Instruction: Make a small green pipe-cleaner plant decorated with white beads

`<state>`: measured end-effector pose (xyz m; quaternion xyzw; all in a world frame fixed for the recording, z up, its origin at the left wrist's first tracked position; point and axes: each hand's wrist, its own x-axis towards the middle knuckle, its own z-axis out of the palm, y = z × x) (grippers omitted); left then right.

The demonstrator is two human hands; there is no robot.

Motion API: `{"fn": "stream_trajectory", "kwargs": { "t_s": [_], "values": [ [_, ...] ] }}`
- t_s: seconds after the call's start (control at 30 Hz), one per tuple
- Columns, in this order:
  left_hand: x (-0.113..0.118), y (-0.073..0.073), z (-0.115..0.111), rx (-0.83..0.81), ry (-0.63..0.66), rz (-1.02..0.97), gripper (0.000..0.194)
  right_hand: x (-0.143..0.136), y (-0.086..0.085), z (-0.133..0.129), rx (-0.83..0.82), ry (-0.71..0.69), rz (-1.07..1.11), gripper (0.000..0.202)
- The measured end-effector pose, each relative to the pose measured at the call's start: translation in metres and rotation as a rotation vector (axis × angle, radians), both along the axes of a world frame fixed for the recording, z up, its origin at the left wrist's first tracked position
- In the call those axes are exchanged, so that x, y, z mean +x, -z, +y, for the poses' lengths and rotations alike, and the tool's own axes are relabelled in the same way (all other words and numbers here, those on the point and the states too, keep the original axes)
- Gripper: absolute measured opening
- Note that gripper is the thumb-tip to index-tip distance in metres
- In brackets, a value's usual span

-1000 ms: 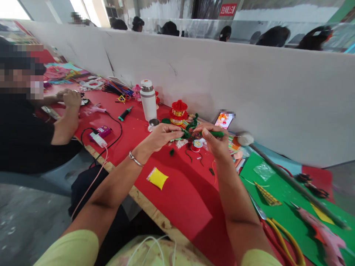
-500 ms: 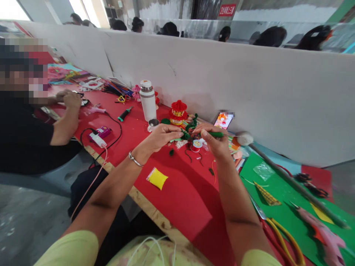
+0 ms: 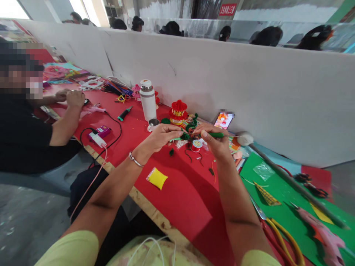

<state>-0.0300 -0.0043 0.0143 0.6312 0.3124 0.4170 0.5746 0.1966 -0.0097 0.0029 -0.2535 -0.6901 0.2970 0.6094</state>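
Above the red table [image 3: 177, 192], my left hand [image 3: 163, 136] and my right hand [image 3: 215, 142] pinch the two ends of a green pipe cleaner [image 3: 215, 135]. Its curled end [image 3: 186, 136] lies between the hands, and a straight length sticks out to the right of my right thumb. A small thread spool [image 3: 196, 145] sits just below the hands. A red and yellow lantern-like craft [image 3: 178, 111] stands behind them. A silver bangle [image 3: 135, 159] is on my left wrist.
A white flask [image 3: 148, 99] and a small cup [image 3: 153, 123] stand to the left. A phone [image 3: 224, 119] leans on the white partition. A yellow pouch [image 3: 157, 178], green sheet [image 3: 280, 192], pliers [image 3: 280, 236] and pink glue gun [image 3: 324, 232] lie near. A co-worker [image 3: 27, 125] sits left.
My hands have stayed almost in place, working the green pipe cleaner slightly. The co-worker's hands at the left have shifted a little to the right.
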Motion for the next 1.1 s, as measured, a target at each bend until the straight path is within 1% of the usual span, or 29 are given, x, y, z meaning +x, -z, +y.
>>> {"fn": "stream_trajectory", "kwargs": {
  "t_s": [0.1,0.3,0.43,0.6,0.7,0.77,0.93,1.0,1.1],
  "values": [
    [0.0,0.001,0.0,-0.01,-0.012,-0.01,0.027,0.0,-0.002,-0.001,0.013,0.012,-0.022,0.013],
    [0.0,0.004,0.001,-0.052,-0.03,-0.041,0.027,-0.001,-0.003,-0.002,0.03,-0.006,-0.041,0.013],
    [0.002,0.002,0.0,-0.109,-0.043,-0.1,0.028,-0.002,-0.001,-0.001,0.011,0.008,-0.004,0.013],
    [0.006,-0.002,-0.002,-0.169,-0.053,-0.155,0.028,-0.003,0.001,0.0,0.018,-0.029,0.002,0.011],
    [0.007,-0.003,-0.002,-0.213,-0.047,-0.184,0.027,-0.003,0.004,0.001,0.021,-0.026,0.029,0.011],
    [0.008,-0.002,-0.002,-0.236,-0.03,-0.206,0.027,-0.004,0.007,0.004,0.019,-0.022,0.037,0.012],
    [0.013,0.003,0.002,-0.24,0.068,-0.294,0.038,-0.006,0.015,0.01,0.038,-0.056,0.108,0.016],
    [0.016,0.004,0.005,-0.213,0.101,-0.31,0.04,-0.005,0.015,0.009,0.015,-0.054,0.111,0.021],
    [0.025,0.004,0.012,-0.172,0.133,-0.327,0.043,-0.003,0.01,0.004,0.005,-0.04,0.071,0.029]
  ]
}}
